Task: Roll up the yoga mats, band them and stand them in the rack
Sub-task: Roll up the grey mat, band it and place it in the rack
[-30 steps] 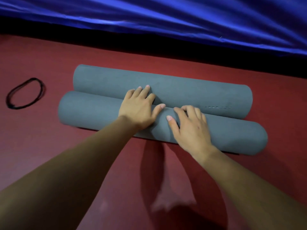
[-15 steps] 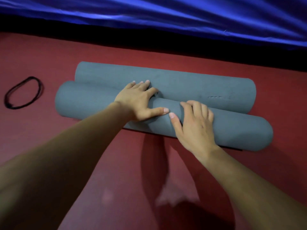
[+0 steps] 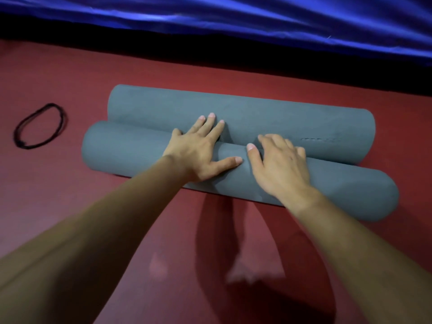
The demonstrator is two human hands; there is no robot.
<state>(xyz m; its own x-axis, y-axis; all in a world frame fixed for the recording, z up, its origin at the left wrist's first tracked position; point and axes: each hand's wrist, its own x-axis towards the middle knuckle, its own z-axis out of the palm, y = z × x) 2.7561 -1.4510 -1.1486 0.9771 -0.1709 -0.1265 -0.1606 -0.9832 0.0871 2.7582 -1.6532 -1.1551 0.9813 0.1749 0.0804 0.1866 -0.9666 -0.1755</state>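
Two grey mat rolls are being shown side by side and touching on the red floor [image 3: 93, 230]. Two hands are being laid on the near roll [image 3: 131, 150], close together at its middle. The left hand [image 3: 201, 153] is being pressed down with fingers spread and straight, its fingertips reaching across the seam onto the far roll [image 3: 280, 118]. The right hand [image 3: 282, 164], just beside it, is being rested palm-down, fingers lightly bent over the crest and blurred. One black band [image 3: 39, 126] is lying well left of the left hand, apart from both rolls. One blue cloth [image 3: 233, 17] is hanging beyond the hands.
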